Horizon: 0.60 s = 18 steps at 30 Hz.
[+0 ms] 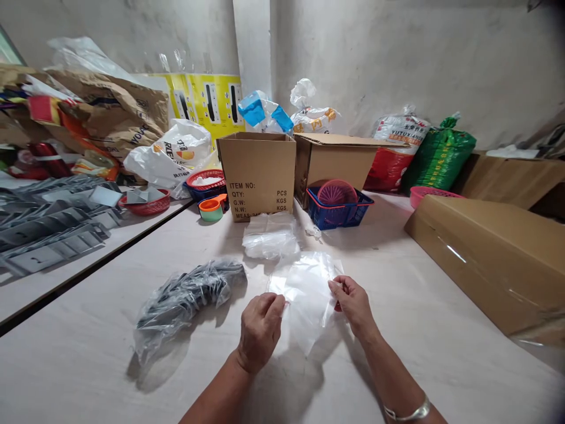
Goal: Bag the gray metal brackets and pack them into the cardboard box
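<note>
L hand (260, 333) pinches the L edge of a clear bag (309, 297), R hand (356, 306) its R edge; bag's spread btwn both sets of fingers. Its long axis runs approx. fore-aft, one corner pointing back twd the wrists. Bagged dark parts (189, 300) lie on the table (415, 341) L of the L fingers, long axis slanting near-L to far-R. Bag stack (270, 237) sits past the fingertips, box (260, 162) behind it.
</note>
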Motion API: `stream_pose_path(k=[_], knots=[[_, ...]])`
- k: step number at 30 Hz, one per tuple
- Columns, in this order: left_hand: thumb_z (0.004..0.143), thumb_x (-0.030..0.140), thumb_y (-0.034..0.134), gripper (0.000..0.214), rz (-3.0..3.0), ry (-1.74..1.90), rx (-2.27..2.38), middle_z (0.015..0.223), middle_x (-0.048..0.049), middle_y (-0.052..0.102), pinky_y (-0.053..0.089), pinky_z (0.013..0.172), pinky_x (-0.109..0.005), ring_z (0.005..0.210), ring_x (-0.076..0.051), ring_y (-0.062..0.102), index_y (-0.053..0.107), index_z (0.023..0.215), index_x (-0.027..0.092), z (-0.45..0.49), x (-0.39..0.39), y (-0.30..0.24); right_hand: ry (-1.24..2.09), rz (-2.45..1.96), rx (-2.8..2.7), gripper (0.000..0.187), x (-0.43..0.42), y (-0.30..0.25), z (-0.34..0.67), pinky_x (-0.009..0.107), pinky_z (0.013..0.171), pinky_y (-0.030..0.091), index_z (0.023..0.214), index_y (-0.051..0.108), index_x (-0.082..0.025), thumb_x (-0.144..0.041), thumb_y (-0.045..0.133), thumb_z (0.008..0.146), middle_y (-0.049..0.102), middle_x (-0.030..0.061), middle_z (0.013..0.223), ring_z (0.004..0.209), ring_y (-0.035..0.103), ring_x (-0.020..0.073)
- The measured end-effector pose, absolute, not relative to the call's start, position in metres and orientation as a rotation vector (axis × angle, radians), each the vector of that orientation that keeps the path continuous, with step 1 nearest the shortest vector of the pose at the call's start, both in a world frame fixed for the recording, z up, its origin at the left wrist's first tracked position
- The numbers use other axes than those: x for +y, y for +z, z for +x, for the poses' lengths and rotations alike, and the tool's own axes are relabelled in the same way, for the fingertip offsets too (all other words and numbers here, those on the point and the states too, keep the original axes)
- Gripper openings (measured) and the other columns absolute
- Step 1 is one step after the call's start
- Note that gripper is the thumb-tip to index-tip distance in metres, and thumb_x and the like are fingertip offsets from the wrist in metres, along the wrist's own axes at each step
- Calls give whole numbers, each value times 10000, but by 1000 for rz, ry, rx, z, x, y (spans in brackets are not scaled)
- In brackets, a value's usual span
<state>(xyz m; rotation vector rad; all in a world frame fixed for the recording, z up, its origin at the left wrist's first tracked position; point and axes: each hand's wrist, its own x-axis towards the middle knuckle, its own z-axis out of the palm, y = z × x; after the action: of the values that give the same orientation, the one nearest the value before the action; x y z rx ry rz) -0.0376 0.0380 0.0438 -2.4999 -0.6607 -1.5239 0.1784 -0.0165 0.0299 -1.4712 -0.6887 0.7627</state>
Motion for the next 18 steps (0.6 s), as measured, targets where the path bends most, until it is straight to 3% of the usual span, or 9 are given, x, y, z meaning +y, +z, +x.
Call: stream_pose_path(k=[7,15,18], knots=[[830,72,468,247,-2531,-1533,-622,772,-50,610,485,645,-261,709,-143,584,529,1040,186,-39,37,45,693,-1390,-643,309,-15,30,178,182,424,367,805,584,-187,-434,680,647,485,-56,565,491,441,82],[835,81,457,221,-2567,-1528,-741,796,-52,602,472,648,-262,709,-145,581,526,1019,180,-41,44,34,686,-1360,-505,399,-11,22,186,190,363,332,763,586,-165,-486,728,573,529,-35,554,424,447,85],[842,85,425,189,-2514,-1508,-808,764,-47,602,465,628,-258,685,-147,585,525,974,175,-41,44,33,652,-1340,-440,424,-9,21,190,210,411,397,798,560,-168,-509,708,594,561,-18,622,465,485,92]])
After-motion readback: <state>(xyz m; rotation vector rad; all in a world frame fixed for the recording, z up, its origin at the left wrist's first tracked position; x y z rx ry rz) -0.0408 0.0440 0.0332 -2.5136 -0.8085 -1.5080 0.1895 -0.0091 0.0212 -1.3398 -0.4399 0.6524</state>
